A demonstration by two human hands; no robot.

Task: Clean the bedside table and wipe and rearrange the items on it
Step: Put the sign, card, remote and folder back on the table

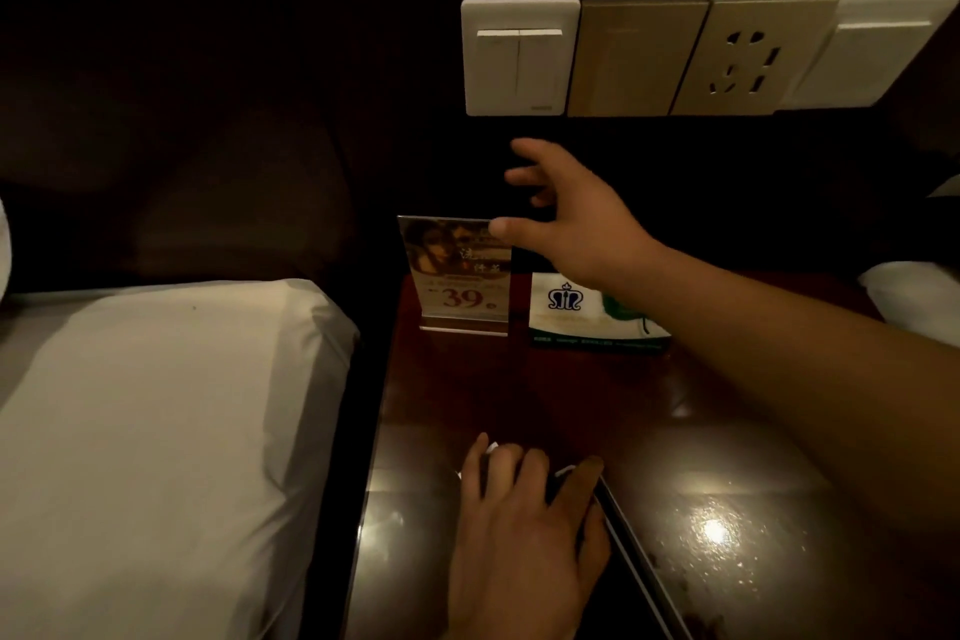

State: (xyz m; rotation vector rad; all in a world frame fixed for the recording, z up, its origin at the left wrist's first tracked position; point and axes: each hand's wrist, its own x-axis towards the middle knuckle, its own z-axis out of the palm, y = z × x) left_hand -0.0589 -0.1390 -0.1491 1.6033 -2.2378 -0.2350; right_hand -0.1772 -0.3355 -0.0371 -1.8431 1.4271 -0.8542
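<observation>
Nearest the camera, the left hand (pixel 524 530) lies flat at the near edge of the bedside table (pixel 519 395), fingers spread over something white that barely shows beneath them; whether it grips this I cannot tell. That table is dark, glossy red-brown wood, with a bright lamp glare and dull specks toward its near right corner. Along its left edge runs a white-sheeted bed (pixel 156 421). At the far edge stands a clear acrylic sign holder (pixel 457 273), upright, its card printed with "39" in red. Just beside it, on the right, sits a white and green tissue pack (pixel 582 312). Above both, the right hand (pixel 576 218) hovers with fingers wide apart, holding nothing, its thumb at the holder's top right corner.
</observation>
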